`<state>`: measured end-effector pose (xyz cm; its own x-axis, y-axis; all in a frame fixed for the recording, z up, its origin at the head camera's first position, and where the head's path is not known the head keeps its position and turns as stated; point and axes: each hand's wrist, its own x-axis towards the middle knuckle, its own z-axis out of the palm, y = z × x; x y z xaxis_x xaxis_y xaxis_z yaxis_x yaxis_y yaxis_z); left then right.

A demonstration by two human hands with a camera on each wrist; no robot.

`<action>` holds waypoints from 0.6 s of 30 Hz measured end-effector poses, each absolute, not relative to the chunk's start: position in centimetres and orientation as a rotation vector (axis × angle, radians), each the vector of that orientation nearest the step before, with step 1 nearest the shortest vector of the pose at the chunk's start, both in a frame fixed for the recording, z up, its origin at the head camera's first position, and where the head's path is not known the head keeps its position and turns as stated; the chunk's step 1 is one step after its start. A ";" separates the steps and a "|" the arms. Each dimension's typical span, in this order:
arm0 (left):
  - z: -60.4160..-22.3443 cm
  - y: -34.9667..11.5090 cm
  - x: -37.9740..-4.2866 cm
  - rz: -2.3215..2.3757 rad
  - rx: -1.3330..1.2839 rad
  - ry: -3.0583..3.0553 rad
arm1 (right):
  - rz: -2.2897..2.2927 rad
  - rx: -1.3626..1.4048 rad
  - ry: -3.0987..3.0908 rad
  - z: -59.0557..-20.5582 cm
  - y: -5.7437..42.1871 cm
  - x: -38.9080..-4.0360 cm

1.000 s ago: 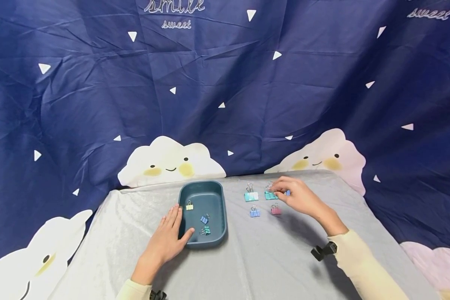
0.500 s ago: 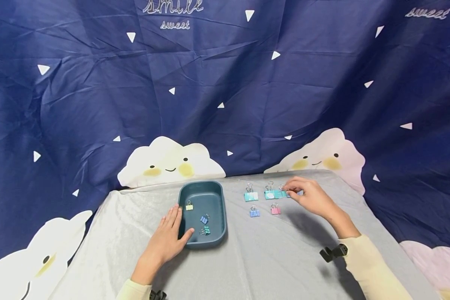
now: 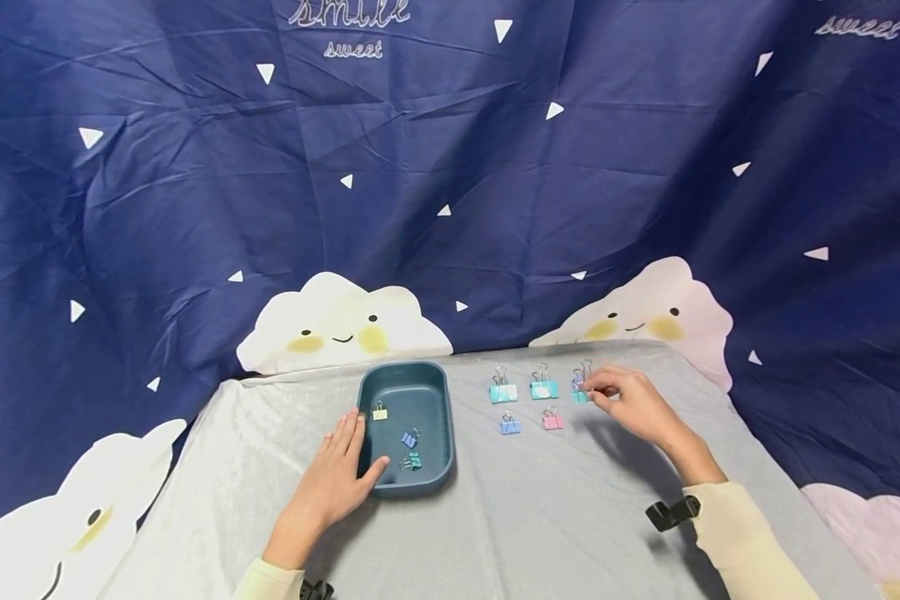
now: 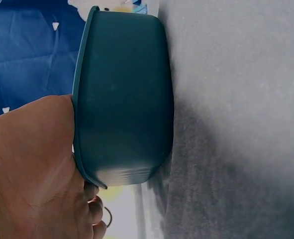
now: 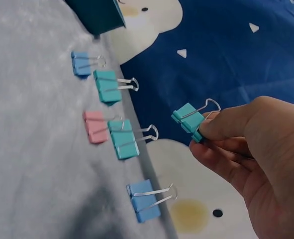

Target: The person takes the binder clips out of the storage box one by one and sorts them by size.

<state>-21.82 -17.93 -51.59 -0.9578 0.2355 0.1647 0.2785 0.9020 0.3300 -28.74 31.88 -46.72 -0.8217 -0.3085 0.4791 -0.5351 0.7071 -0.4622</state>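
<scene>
My right hand pinches a teal binder clip between thumb and fingers, its wire handles by the fingertips. In the head view that clip overlaps a blue binder clip at the right end of the back row. Two teal binder clips, one at the left and one in the middle, stand in the same row. A small blue clip and a pink clip sit in front. Fingers fairly straight, my left hand rests on the left rim of the dark teal tray.
Inside the tray lie a pale yellow clip, a blue clip and a green clip. Grey cloth covers the table. A navy printed curtain hangs right behind its back edge.
My right hand has moved to the right with the teal binder clip, from the middle teal clip to in front of the blue clip. The left hand and tray stay put.
</scene>
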 end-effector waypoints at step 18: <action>-51.3 -17.9 -21.8 -0.549 -0.396 -2.986 | 0.926 0.473 -2.681 -50.4 34.5 -29.4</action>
<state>-21.83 -17.93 -51.26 -0.9634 0.2375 0.1241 0.2661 0.9024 0.3388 -29.36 34.54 -50.41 -0.9117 -0.2168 0.3490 -0.3860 0.7430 -0.5468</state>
